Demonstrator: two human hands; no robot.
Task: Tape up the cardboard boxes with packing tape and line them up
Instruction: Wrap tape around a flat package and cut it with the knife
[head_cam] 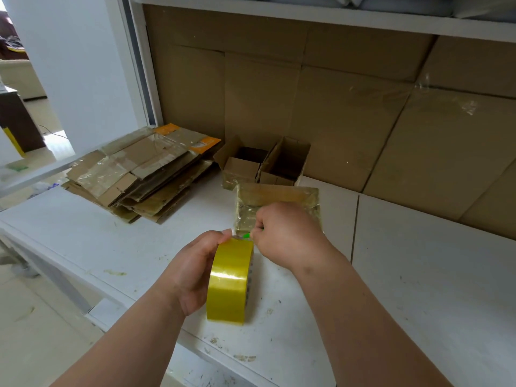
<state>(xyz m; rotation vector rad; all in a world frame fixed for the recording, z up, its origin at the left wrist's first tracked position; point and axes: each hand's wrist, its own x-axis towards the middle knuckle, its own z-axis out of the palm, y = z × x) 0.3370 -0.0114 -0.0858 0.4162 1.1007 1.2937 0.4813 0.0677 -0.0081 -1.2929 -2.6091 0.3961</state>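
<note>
Both hands grip: left tape roll (upright, edge-on), right its green tab.

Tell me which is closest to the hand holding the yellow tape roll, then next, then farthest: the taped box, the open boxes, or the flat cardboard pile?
From the left hand gripping the tape roll:
1. Taped box, just ahead, slightly right.
2. Open boxes, behind it, by the cardboard wall.
3. Flat cardboard pile, far left. It is nearly level with the open boxes, so those two are too close to call.

The tape roll is glossy yellow, its tab green. The boxes are brown, the flat cardboard brown with orange patches. The bench is stained white.
</note>
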